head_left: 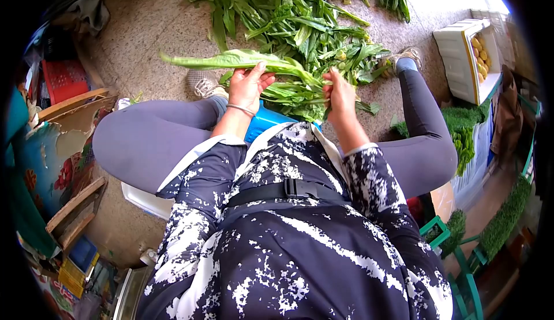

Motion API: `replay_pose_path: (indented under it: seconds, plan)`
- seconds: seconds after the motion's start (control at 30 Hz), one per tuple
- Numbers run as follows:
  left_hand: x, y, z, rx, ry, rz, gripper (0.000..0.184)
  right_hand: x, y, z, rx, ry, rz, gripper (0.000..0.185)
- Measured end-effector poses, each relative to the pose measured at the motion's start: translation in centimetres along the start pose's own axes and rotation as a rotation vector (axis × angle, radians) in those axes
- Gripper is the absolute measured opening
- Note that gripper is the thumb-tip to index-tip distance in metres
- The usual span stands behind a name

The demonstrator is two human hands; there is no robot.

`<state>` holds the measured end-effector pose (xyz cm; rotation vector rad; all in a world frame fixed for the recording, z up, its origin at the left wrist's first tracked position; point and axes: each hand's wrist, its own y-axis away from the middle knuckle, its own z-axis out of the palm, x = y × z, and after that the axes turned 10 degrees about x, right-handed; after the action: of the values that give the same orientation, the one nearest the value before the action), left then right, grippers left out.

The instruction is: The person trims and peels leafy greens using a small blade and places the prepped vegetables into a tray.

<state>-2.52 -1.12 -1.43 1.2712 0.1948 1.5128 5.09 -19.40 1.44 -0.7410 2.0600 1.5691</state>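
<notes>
A long leafy green vegetable (pixel 231 60) stretches sideways in front of me, its pale leaf tip pointing left. My left hand (pixel 247 89), with a bracelet on the wrist, is palm up, its thumb pressing the vegetable's middle against the fingers. At the right end, my right hand (pixel 340 96) is closed in a pinch on the vegetable's base. Loose leaves (pixel 300 98) lie just under and between the hands, partly over a blue plastic container (pixel 268 122) between my legs. A larger heap of the same greens (pixel 300 32) spreads over the floor beyond.
A white foam box (pixel 461 60) with yellow, rounded produce (pixel 480 60) stands at the right. Green artificial turf (pixel 461 121) lies beside it. At the left are a red plastic basket (pixel 63 81) and worn wooden furniture (pixel 75 210). My shoes (pixel 205 83) rest on the speckled floor.
</notes>
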Motion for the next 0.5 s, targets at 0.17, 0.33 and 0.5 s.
replay_pose_path:
  seconds: [0.17, 0.33, 0.5]
  plan:
    - [-0.8, -0.4, -0.3, 0.059, -0.053, 0.008, 0.016, 1.7, 2.2, 1.9, -0.515, -0.491, 0.554, 0.046]
    - [-0.7, 0.1, 0.2, 0.063, -0.144, -0.016, 0.015, 3.1, -0.2, 4.3, -0.523, -0.696, 0.734, 0.031]
    - [-0.9, -0.5, -0.8, 0.231, -0.289, 0.148, 0.014, 5.7, -0.2, 3.9, -0.463, -0.272, 0.72, 0.018]
